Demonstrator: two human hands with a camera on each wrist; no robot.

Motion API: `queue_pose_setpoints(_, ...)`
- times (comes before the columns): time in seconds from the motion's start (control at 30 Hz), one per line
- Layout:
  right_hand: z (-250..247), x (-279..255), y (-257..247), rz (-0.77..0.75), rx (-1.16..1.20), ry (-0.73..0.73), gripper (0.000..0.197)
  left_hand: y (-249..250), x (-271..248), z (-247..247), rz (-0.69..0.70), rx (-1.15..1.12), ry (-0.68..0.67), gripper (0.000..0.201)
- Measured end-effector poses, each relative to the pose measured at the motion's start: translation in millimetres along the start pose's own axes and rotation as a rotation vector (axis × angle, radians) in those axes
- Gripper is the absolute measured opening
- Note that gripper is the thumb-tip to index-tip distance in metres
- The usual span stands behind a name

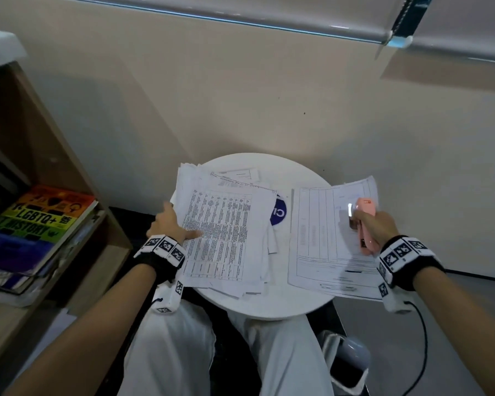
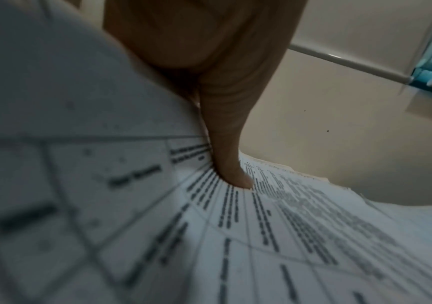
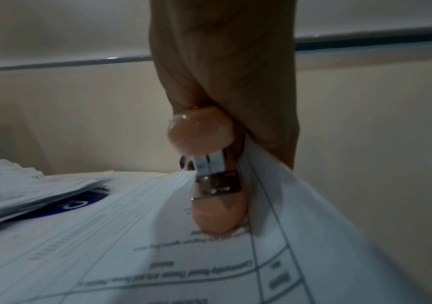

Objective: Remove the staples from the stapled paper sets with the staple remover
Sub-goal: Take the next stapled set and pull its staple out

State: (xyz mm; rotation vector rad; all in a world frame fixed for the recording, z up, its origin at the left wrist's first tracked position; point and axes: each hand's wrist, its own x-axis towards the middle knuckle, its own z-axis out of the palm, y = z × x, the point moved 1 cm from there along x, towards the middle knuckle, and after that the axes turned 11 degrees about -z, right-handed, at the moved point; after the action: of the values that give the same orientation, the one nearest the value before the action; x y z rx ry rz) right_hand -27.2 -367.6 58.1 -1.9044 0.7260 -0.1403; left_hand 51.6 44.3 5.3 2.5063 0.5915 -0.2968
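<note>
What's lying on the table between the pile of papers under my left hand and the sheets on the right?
In the head view, a blue round label with white lettering lies between the paper pile and the right sheets, partly tucked under the pile.

Setting: office or study corner. Evidence: small round white table (image 1: 269,305) against a plain cream wall (image 1: 240,95), covered with printed forms and tables (image 1: 217,224); wooden shelf unit (image 1: 40,144) at left holding books (image 1: 40,221); roller blind (image 1: 297,12) overhead.
</note>
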Motion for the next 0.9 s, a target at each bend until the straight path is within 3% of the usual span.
queue_pose_setpoints(0.1,33.4,10.7,-8.4,-0.031,-0.032,-0.035,0.015,-15.2,6.7,-9.8,0.049,-0.015,0.032,0.092)
queue_pose_setpoints(0.2,56.8,18.2,-8.9,-0.052,-0.116,-0.057,0.016,-18.1,8.9,-8.1,0.070,0.123,0.114,0.102)
queue_pose_setpoints(0.3,70.0,23.8,-1.9,-0.063,-0.268,-0.044,0.038,-16.9,10.3,-6.0,0.076,0.249,0.160,0.085)
queue_pose_setpoints(0.4,75.3,13.3,-2.4,-0.255,-0.499,0.047,0.032,-12.2,11.2,-2.4,0.029,0.217,0.139,0.079)
queue_pose_setpoints(0.47,78.5,3.4,-3.4,-0.368,-0.467,0.052,0.031,-7.5,11.0,0.4,-0.010,0.189,0.125,0.077)
queue_pose_setpoints(0.6,85.1,-19.8,-0.7,-0.250,-0.312,-0.282,0.027,-2.3,11.1,2.5,-0.079,0.095,0.055,0.083)
queue_pose_setpoints(0.7,94.2,-33.2,7.9,-0.238,-0.353,-0.360,0.025,-0.5,17.9,-3.9,-0.101,0.081,-0.019,0.091)
queue_pose_setpoints(0.8,100.2,-38.6,13.4,-0.274,-0.420,-0.344,0.031,5.1,29.9,-8.1,-0.022,0.096,-0.015,0.081)
queue_pose_setpoints(0.9,101.5,-35.9,17.2,-0.280,-0.479,-0.369,0.035,16.0,42.7,-7.4,0.173,0.170,0.046,0.083)
